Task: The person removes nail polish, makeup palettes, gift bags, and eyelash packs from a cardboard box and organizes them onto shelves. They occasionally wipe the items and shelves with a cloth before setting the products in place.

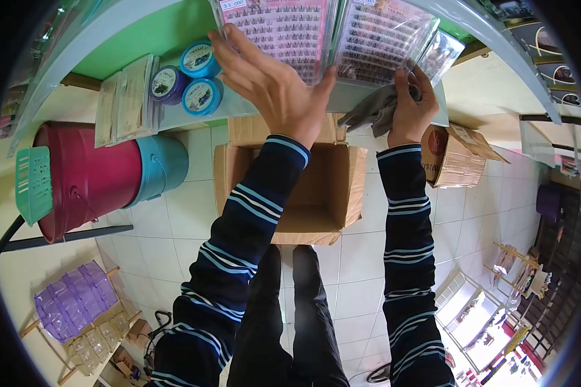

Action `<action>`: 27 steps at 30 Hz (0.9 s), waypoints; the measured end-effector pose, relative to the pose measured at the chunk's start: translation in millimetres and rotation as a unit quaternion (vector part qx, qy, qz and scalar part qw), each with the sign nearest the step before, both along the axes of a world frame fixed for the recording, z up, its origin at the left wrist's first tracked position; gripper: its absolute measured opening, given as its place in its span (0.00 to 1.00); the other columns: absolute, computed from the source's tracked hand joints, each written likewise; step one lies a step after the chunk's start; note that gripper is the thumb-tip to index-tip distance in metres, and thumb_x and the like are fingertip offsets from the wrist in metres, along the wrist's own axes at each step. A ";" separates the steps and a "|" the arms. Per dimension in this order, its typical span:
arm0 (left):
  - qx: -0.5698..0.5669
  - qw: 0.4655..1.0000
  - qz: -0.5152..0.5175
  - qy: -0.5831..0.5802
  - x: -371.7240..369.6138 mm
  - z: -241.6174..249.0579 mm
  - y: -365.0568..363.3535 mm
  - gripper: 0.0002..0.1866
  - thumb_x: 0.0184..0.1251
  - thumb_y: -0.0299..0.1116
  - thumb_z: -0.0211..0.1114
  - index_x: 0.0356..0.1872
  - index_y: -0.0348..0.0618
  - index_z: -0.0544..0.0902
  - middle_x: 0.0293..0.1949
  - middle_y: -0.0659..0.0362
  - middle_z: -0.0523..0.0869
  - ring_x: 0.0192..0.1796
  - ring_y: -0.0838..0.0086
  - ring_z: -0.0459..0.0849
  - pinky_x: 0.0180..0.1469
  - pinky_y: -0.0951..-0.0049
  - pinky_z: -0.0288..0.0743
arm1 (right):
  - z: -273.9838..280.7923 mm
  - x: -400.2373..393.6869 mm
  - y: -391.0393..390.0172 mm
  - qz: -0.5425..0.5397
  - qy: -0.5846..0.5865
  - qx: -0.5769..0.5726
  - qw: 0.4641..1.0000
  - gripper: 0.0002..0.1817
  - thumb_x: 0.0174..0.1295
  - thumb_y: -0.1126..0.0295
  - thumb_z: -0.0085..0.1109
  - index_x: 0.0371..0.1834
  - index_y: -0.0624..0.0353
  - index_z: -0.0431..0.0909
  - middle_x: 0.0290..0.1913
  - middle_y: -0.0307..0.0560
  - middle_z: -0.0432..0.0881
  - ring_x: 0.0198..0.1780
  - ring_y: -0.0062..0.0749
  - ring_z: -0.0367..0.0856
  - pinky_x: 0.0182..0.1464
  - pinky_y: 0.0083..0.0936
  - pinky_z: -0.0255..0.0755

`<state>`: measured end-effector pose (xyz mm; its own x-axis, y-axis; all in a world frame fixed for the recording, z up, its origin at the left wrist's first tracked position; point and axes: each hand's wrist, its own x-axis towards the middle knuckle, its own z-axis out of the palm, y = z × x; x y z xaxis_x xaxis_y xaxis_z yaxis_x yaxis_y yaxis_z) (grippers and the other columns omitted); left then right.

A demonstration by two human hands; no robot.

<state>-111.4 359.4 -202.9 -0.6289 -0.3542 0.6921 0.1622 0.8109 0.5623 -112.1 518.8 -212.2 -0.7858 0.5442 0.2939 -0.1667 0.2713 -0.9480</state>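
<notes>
- While the person stands in front of the shelf (110, 39), the left hand (274, 87) lies flat with the fingers spread on a clear tray of eyelashes (281, 32); it presses on the tray and does not close around it.
- This tray rests on the shelf just above the palm, and its long side runs up, away from the person.
- A second tray (384, 39) lies just beside the first, on the right, between the two hands.
- The right hand (412, 106) is closed on a gray cloth (374, 109), and its fingertips touch a smaller clear box (442, 55).
- The left hand is nearer to the first tray, the right hand to the smaller box.
- I count three round blue tins (190, 77) to the left of the left hand.
- Below the arms, one open cardboard box (316, 187) stands on the tiled floor (181, 219).
- One red bucket (87, 177) lies on its side, well apart, at the left.
</notes>
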 end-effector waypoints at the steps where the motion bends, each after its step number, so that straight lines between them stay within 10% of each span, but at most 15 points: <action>1: 0.000 1.000 -0.001 -0.001 0.5 -0.9 -0.1 0.63 0.35 0.75 0.53 0.63 0.37 0.39 0.62 0.40 0.41 0.62 0.48 0.45 0.58 0.46 0.40 | 0.2 0.5 -0.9 -0.001 -0.001 0.000 1.000 0.18 0.50 0.70 0.61 0.43 0.69 0.74 0.33 0.50 0.79 0.34 0.26 0.74 0.41 0.21 0.67; 12: 0.009 0.999 -0.048 0.013 21.5 -5.9 -3.4 0.62 0.37 0.72 0.56 0.64 0.39 0.36 0.64 0.39 0.35 0.66 0.44 0.31 0.60 0.39 0.27 | 10.6 32.9 3.7 -0.035 0.073 0.086 0.993 0.15 0.52 0.71 0.59 0.40 0.69 0.76 0.37 0.50 0.80 0.38 0.27 0.76 0.45 0.22 0.67; 17: 0.021 0.996 -0.085 0.009 100.4 -25.9 -12.9 0.56 0.43 0.54 0.66 0.64 0.42 0.36 0.64 0.39 0.37 0.65 0.42 0.33 0.60 0.39 0.31 | 12.7 81.6 -3.6 -0.034 -0.027 -0.178 0.983 0.12 0.57 0.68 0.54 0.39 0.65 0.74 0.37 0.46 0.78 0.42 0.24 0.72 0.45 0.20 0.65; 27: -0.005 0.992 0.081 -0.091 80.2 -16.4 -80.3 0.19 0.54 0.31 0.59 0.49 0.47 0.70 0.49 0.58 0.72 0.53 0.64 0.66 0.54 0.62 0.52 | -15.2 163.4 -29.1 0.040 -0.202 -0.177 0.962 0.11 0.59 0.68 0.50 0.38 0.65 0.73 0.34 0.44 0.77 0.34 0.18 0.71 0.36 0.14 0.63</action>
<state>-31.3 279.1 -219.3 -0.6794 -0.4552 0.5754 -0.0753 0.8234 0.5625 51.4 489.7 -227.4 -0.8406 0.4870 -0.2373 0.2286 -0.0783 -0.9704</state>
